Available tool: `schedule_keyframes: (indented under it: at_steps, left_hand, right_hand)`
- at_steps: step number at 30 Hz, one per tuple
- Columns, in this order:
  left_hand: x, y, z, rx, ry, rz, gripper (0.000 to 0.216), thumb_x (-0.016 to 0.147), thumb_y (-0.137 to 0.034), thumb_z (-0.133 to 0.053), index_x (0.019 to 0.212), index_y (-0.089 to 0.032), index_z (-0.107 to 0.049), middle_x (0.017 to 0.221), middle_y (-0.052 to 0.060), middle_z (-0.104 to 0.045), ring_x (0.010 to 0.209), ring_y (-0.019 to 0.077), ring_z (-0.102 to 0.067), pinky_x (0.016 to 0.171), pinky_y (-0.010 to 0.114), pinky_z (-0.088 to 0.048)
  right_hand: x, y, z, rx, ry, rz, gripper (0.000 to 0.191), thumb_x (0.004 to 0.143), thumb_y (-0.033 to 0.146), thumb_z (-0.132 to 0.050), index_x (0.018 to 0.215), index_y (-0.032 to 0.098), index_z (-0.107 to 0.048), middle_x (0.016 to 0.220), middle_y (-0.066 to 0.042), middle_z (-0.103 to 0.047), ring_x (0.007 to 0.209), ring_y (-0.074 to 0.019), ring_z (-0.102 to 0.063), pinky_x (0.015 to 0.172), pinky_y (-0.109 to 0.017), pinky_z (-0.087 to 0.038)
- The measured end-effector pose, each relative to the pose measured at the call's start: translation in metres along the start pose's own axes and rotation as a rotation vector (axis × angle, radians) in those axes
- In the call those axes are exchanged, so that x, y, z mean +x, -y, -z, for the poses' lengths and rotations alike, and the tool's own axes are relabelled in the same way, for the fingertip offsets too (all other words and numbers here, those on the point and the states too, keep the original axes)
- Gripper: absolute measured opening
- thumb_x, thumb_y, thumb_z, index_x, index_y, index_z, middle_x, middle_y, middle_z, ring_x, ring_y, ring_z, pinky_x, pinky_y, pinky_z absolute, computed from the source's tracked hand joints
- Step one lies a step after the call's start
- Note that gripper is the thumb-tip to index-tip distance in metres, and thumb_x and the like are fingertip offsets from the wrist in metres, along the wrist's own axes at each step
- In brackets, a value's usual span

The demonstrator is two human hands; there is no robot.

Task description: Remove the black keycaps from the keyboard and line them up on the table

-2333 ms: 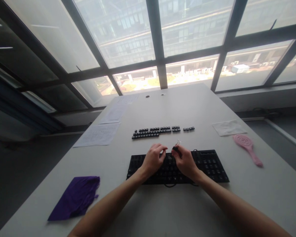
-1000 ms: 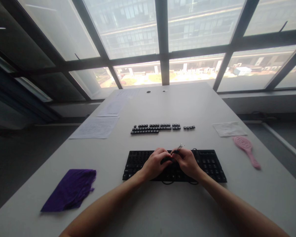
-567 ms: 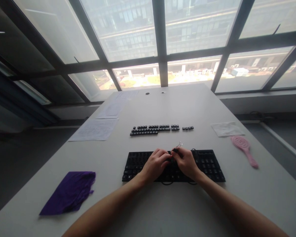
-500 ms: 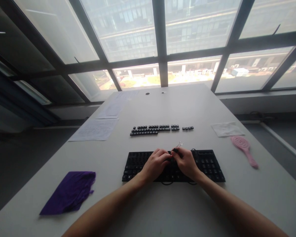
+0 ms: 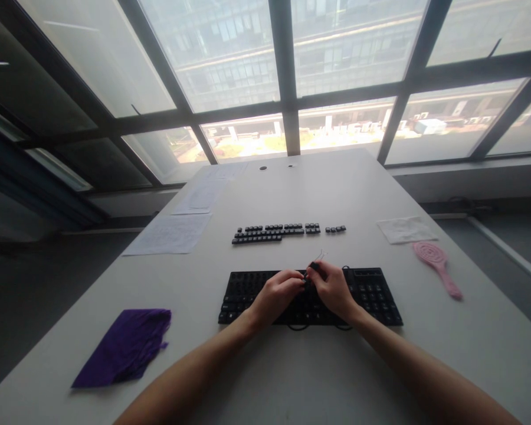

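Observation:
A black keyboard (image 5: 243,298) lies in front of me; keycaps are off much of its upper left part, while its number pad has its caps. Over its middle, my right hand (image 5: 333,288) pinches a wire keycap puller (image 5: 314,266), a small black grip with two thin wires pointing up and away. My left hand (image 5: 277,293) is closed beside it, its fingertips meeting close to the puller. A tiny dark piece shows between the two hands, too small to name. Beyond the keyboard, loose black keycaps (image 5: 256,238) stand in rows on the white table (image 5: 336,195).
A purple cloth bag (image 5: 121,348) lies at left front. Printed sheets (image 5: 168,234) run along the left table edge. At right are a white cloth (image 5: 407,229) and a pink hairbrush (image 5: 436,265). Black cable loops show under the keyboard. Windows (image 5: 345,47) stand beyond the table.
Both hands stay over the middle of the keyboard. The puller in my right hand has shifted slightly up and left, and my left fingers have closed in a little. The view has moved slightly.

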State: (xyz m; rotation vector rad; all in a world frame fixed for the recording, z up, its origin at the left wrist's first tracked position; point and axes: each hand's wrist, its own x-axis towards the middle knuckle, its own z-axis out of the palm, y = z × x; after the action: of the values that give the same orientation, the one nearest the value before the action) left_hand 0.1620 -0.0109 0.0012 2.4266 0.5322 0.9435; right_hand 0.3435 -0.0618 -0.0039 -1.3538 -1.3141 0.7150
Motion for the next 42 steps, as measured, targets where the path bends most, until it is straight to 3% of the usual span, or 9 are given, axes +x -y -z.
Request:
schedule_keyframes:
  at_steps: [5, 10, 15, 20, 28, 36, 42]
  left_hand:
    - [0.011, -0.001, 0.018, -0.006, -0.007, 0.113, 0.008, 0.09, -0.023, -0.066, 0.095, -0.019, -0.071, 0.101, 0.007, -0.074, 0.092, 0.0172, -0.07, 0.086, 0.029, -0.057]
    - [0.041, 0.033, 0.041, 0.105, -0.068, 0.239, 0.006, 0.085, -0.02, -0.071, 0.09, -0.017, -0.073, 0.088, 0.004, -0.075, 0.075, 0.0155, -0.07, 0.074, 0.027, -0.056]
    - [0.059, 0.079, 0.038, 0.28, 0.102, 0.248, 0.006, 0.081, -0.01, -0.071, 0.083, -0.015, -0.074, 0.083, 0.005, -0.074, 0.076, 0.0167, -0.068, 0.074, 0.027, -0.053]
    - [0.067, 0.097, 0.031, 0.322, 0.162, 0.219, 0.01, 0.081, -0.008, -0.07, 0.085, -0.016, -0.075, 0.086, 0.005, -0.072, 0.081, 0.0179, -0.064, 0.08, 0.03, -0.051]
    - [0.079, 0.107, 0.03, 0.568, 0.08, 0.155, 0.006, 0.08, -0.018, -0.074, 0.083, -0.022, -0.077, 0.104, 0.006, -0.065, 0.101, 0.0239, -0.052, 0.096, 0.041, -0.045]
    - [0.082, 0.11, 0.03, 0.548, 0.051, 0.211, 0.004, 0.078, -0.018, -0.077, 0.081, -0.021, -0.076, 0.103, 0.004, -0.065, 0.1, 0.0236, -0.052, 0.095, 0.039, -0.046]
    - [0.076, 0.078, 0.034, 0.494, 0.009, 0.193, 0.006, 0.085, -0.017, -0.069, 0.083, -0.02, -0.073, 0.101, 0.005, -0.065, 0.097, 0.0217, -0.054, 0.095, 0.038, -0.045]
  right_hand:
    - [0.0, 0.001, 0.0, 0.012, -0.017, -0.011, 0.021, 0.092, 0.031, -0.057, 0.078, 0.018, -0.065, 0.069, -0.002, -0.066, 0.064, -0.0173, -0.059, 0.063, -0.028, -0.044]
    - [-0.001, 0.001, 0.0, 0.038, -0.008, -0.013, 0.02, 0.092, 0.031, -0.058, 0.079, 0.018, -0.064, 0.069, -0.002, -0.067, 0.064, -0.0174, -0.06, 0.063, -0.028, -0.045]
    - [-0.001, 0.001, 0.001, 0.039, -0.007, -0.013, 0.02, 0.092, 0.031, -0.058, 0.078, 0.018, -0.064, 0.068, -0.002, -0.067, 0.063, -0.0174, -0.061, 0.062, -0.027, -0.045]
    - [-0.001, 0.001, 0.001, 0.055, -0.001, -0.024, 0.021, 0.092, 0.033, -0.058, 0.078, 0.018, -0.064, 0.068, -0.002, -0.067, 0.062, -0.0171, -0.061, 0.061, -0.027, -0.046]
    - [-0.002, -0.002, 0.0, 0.033, 0.002, -0.013, 0.02, 0.092, 0.032, -0.058, 0.079, 0.018, -0.064, 0.07, -0.002, -0.067, 0.064, -0.0175, -0.061, 0.061, -0.027, -0.046]
    - [-0.002, -0.002, 0.002, 0.098, -0.003, -0.035, 0.025, 0.092, 0.038, -0.06, 0.079, 0.018, -0.065, 0.067, -0.002, -0.066, 0.06, -0.017, -0.059, 0.058, -0.027, -0.046]
    - [-0.003, -0.001, 0.008, 0.211, -0.245, -0.032, 0.023, 0.092, 0.04, -0.061, 0.085, 0.018, -0.065, 0.07, -0.004, -0.067, 0.06, -0.0173, -0.058, 0.06, -0.029, -0.048]
